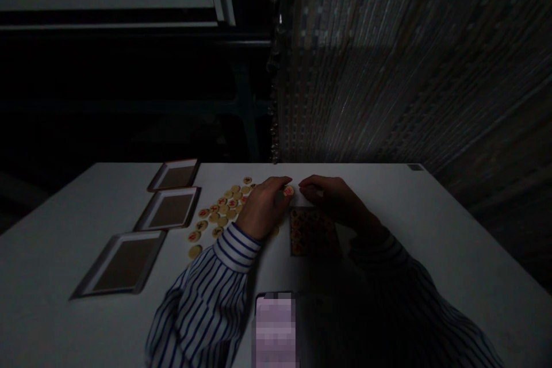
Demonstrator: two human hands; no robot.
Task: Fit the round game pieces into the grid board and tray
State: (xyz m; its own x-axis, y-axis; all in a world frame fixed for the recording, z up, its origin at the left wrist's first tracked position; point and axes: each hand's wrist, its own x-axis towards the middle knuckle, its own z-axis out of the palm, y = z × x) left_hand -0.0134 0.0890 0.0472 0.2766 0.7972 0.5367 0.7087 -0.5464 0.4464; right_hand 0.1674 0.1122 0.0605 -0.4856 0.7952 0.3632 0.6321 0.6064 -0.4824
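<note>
A round xiangqi piece (288, 190) with a red character is pinched between the thumb and fingers of my left hand (264, 207). Just across from it, my right hand (330, 196) has its fingers curled in and its fingertips close together; anything in them is hidden. The two hands are a short way apart. Under and in front of my right hand lies a dark square box (290, 241) holding several pieces with red and dark characters. Loose wooden xiangqi pieces (222, 221) are spread left of and partly behind my left hand, some showing characters, some plain.
Three shallow trays or lids (129, 264) lie in a slanting row on the left of the white table (435, 230). A phone (276, 330) with a lit, blurred screen is at the near edge. Behind the table hangs a bead curtain (345, 69). The light is dim.
</note>
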